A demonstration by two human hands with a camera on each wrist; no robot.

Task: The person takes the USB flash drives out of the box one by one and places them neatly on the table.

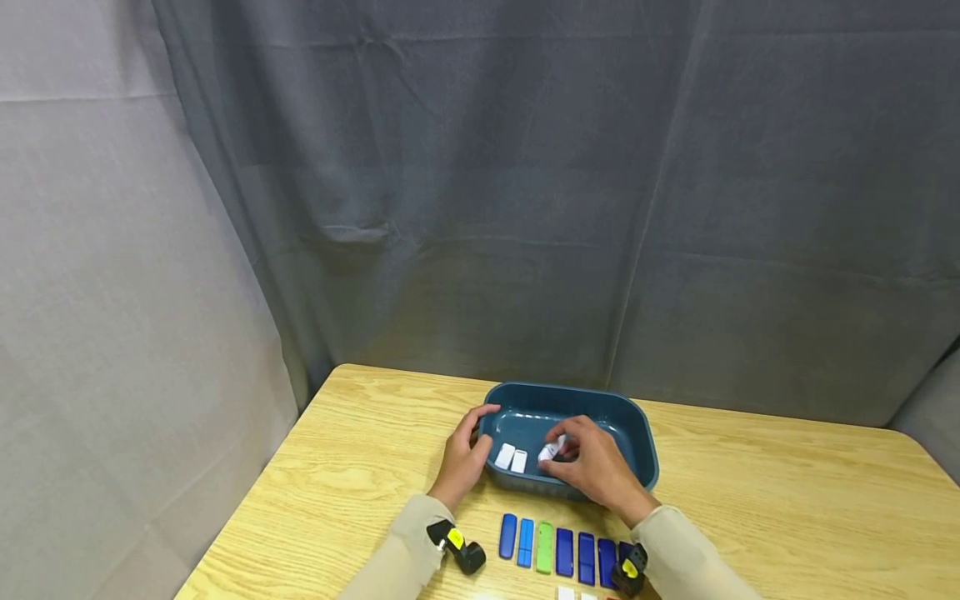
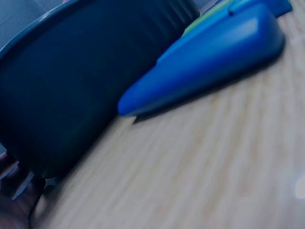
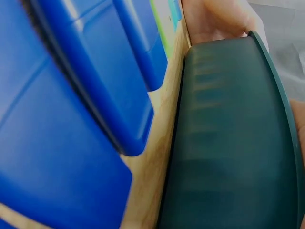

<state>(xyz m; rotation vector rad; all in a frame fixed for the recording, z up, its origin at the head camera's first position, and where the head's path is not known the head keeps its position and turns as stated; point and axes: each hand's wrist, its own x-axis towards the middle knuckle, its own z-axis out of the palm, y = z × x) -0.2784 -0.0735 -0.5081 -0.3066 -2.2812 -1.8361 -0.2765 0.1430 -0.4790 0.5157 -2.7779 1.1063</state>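
Observation:
My left hand (image 1: pixel 462 457) grips the left end of a dark teal plastic basin (image 1: pixel 645 442), its thumb at the near rim and its fingers along the outer wall. Over the inside of the basin, my right hand (image 1: pixel 594 463) pinches a small white block (image 1: pixel 551 451) with a dark marking between thumb and fingers. Two similar white blocks (image 1: pixel 512 457) lie side by side on the basin floor at the left. The right wrist view shows the basin's outer wall (image 3: pixel 228 124) close up.
In front of the basin, flat oblong plastic pieces stand in a row: a blue one (image 1: pixel 507 536), a lighter blue one (image 1: pixel 525 543), a green one (image 1: pixel 544 547) and several dark blue ones (image 1: pixel 586 557). More white pieces (image 1: pixel 566 593) show at the bottom edge. Grey cloth (image 1: pixel 450 208) hangs behind the wooden table (image 1: pixel 750 517).

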